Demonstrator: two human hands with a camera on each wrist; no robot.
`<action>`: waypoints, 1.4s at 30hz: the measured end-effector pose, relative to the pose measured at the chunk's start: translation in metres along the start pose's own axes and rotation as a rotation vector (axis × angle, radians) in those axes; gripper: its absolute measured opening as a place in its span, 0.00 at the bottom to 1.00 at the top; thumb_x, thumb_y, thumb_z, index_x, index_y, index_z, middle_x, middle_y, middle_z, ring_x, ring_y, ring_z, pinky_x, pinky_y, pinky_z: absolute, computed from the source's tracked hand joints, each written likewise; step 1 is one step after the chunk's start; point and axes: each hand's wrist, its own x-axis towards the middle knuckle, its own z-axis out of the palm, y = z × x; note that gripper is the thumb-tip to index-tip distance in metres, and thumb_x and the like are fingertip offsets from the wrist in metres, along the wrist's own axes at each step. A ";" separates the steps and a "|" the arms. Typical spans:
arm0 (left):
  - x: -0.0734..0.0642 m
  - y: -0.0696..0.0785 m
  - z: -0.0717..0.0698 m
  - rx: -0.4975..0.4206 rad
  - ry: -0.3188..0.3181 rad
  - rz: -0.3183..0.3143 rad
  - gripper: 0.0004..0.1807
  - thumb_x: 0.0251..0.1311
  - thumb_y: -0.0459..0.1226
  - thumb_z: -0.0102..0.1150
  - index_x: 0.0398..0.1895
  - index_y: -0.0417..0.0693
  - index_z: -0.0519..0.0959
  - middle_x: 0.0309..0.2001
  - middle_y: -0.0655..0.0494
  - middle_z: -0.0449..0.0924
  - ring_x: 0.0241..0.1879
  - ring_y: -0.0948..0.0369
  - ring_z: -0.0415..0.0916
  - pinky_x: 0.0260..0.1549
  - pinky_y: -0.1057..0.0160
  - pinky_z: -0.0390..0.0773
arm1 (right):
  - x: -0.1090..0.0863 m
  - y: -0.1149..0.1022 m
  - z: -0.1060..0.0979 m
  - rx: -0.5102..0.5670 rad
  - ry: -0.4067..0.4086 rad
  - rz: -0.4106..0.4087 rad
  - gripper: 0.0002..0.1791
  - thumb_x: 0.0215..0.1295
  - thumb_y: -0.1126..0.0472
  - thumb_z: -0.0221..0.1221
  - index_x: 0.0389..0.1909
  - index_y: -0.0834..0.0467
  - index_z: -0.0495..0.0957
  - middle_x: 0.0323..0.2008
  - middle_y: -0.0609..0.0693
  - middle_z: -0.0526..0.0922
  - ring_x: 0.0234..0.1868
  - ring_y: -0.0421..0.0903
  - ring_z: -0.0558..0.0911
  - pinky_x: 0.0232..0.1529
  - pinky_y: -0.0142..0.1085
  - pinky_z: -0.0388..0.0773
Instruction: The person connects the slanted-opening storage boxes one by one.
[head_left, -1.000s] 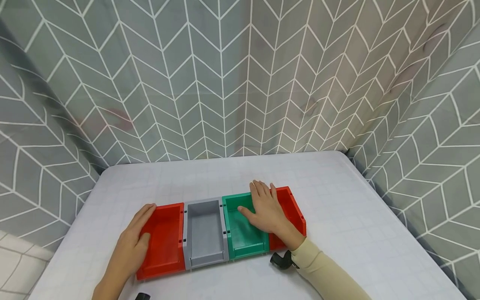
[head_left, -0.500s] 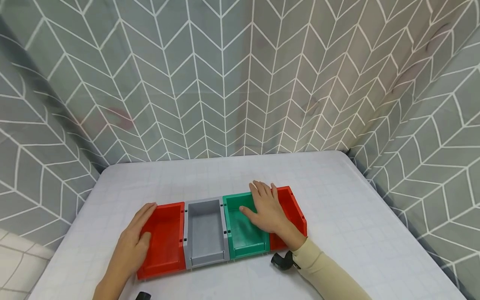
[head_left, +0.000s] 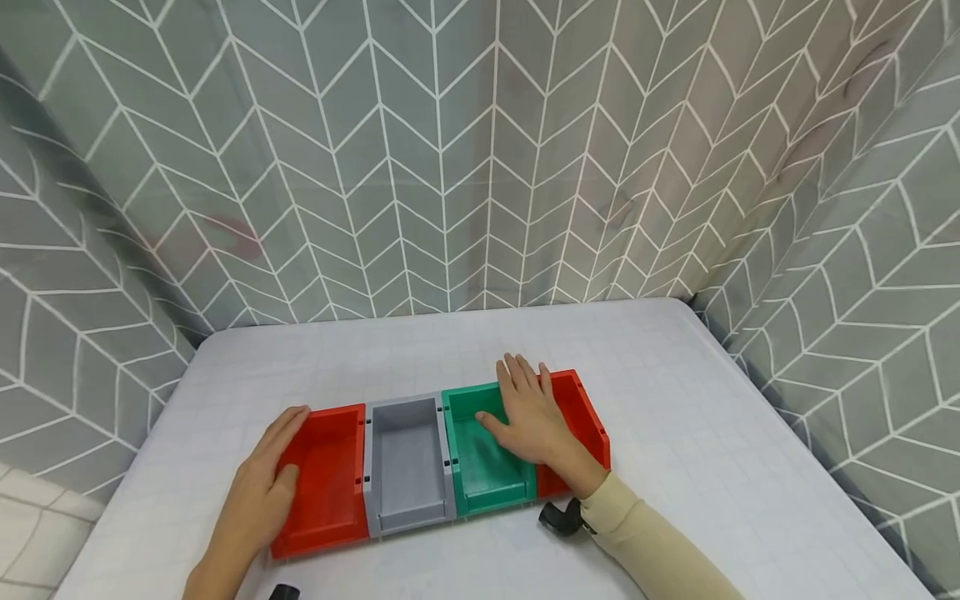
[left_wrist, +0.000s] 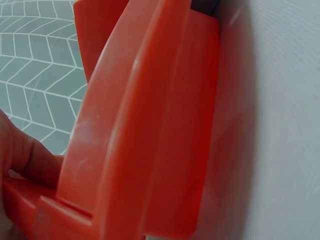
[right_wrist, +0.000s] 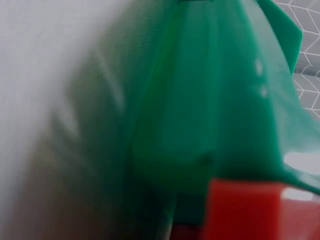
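A row of joined plastic bins lies on the table: a red bin (head_left: 326, 475) at the left, a grey bin (head_left: 408, 462), a green bin (head_left: 491, 467) and another red bin (head_left: 577, 408) at the right. My left hand (head_left: 258, 492) grips the left wall of the left red bin, thumb inside and fingers along the outer side. In the left wrist view that bin (left_wrist: 135, 125) fills the middle, with part of the hand at the left edge. My right hand (head_left: 528, 421) rests, fingers straight and spread, over the wall between the green and right red bins.
A white cloth covers the table (head_left: 675, 400). Grey chevron-patterned curtains (head_left: 450, 167) stand along the back and both sides. A black wrist mount (head_left: 561, 518) sits below my right wrist, and another black piece (head_left: 285, 592) shows at the bottom edge.
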 end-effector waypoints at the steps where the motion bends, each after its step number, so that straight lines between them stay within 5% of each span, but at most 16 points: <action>1: 0.000 -0.001 0.000 0.002 0.001 -0.003 0.40 0.63 0.21 0.50 0.81 0.44 0.61 0.77 0.39 0.59 0.73 0.36 0.59 0.58 0.28 0.68 | 0.001 0.000 0.000 0.000 -0.007 -0.005 0.49 0.69 0.41 0.59 0.78 0.70 0.56 0.79 0.64 0.56 0.79 0.63 0.52 0.75 0.65 0.37; 12: 0.002 -0.002 0.000 0.008 -0.021 -0.009 0.40 0.63 0.21 0.50 0.81 0.43 0.60 0.77 0.39 0.59 0.72 0.36 0.59 0.58 0.28 0.68 | 0.004 0.016 0.003 0.188 0.035 -0.053 0.46 0.63 0.47 0.64 0.77 0.67 0.62 0.76 0.61 0.63 0.76 0.60 0.59 0.76 0.64 0.38; 21: -0.001 -0.001 0.000 0.008 -0.008 0.005 0.40 0.62 0.21 0.49 0.81 0.43 0.61 0.77 0.38 0.60 0.72 0.36 0.60 0.58 0.28 0.69 | -0.001 0.015 0.003 0.091 0.032 -0.085 0.45 0.65 0.47 0.61 0.77 0.67 0.62 0.76 0.59 0.65 0.72 0.59 0.64 0.72 0.60 0.54; 31: -0.006 -0.001 -0.002 0.009 -0.005 -0.023 0.40 0.61 0.21 0.51 0.80 0.41 0.61 0.77 0.38 0.60 0.71 0.36 0.60 0.55 0.29 0.71 | 0.000 0.013 0.005 0.136 0.038 -0.091 0.42 0.66 0.49 0.59 0.77 0.66 0.62 0.76 0.58 0.64 0.75 0.57 0.61 0.75 0.61 0.46; 38: 0.003 -0.003 0.001 0.006 0.019 0.014 0.40 0.60 0.20 0.53 0.79 0.41 0.63 0.76 0.38 0.61 0.70 0.36 0.62 0.54 0.29 0.72 | 0.003 0.013 -0.001 0.081 0.024 -0.062 0.41 0.67 0.47 0.62 0.74 0.65 0.67 0.72 0.58 0.70 0.72 0.57 0.66 0.73 0.59 0.53; 42: 0.010 0.000 -0.003 0.050 -0.024 0.050 0.40 0.61 0.22 0.56 0.79 0.40 0.62 0.76 0.37 0.61 0.69 0.35 0.63 0.55 0.30 0.72 | 0.003 0.017 -0.011 0.064 0.023 -0.029 0.39 0.70 0.45 0.61 0.73 0.66 0.68 0.71 0.61 0.72 0.72 0.60 0.68 0.74 0.58 0.57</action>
